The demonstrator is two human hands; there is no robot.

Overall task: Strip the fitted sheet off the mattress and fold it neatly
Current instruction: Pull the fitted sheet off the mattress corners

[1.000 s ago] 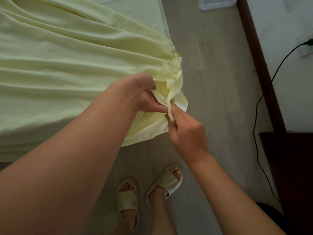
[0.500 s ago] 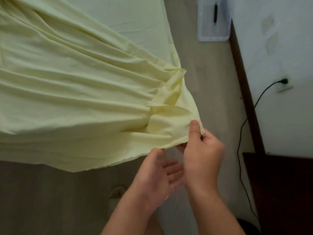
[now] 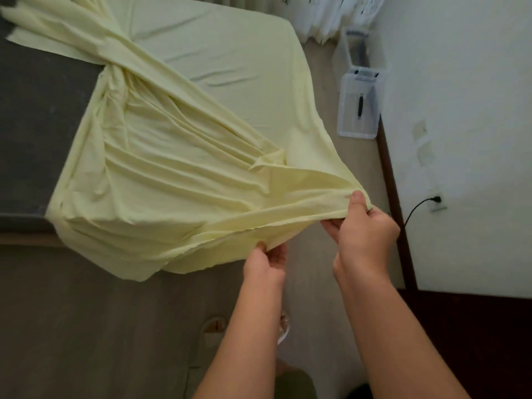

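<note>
Off the mattress's (image 3: 31, 116) near corner, the right hand (image 3: 367, 228) (thumb on top, fingers curled beneath) and the left hand (image 3: 266, 266) both pinch the sheet's (image 3: 178, 174) hem, the right farther out, the sheet stretching taut diagonally back over the mattress.

The plain pale-yellow fitted sheet (image 3: 172, 174) is one even colour across the frame's middle. At upper left the bare mattress (image 3: 37, 125) is dark charcoal grey. The wood-look floor (image 3: 86, 326) is greyish beige, the right-hand wall (image 3: 460, 110) white, its skirting strip (image 3: 394, 197) dark brown, the cable (image 3: 433, 199) black.
</note>
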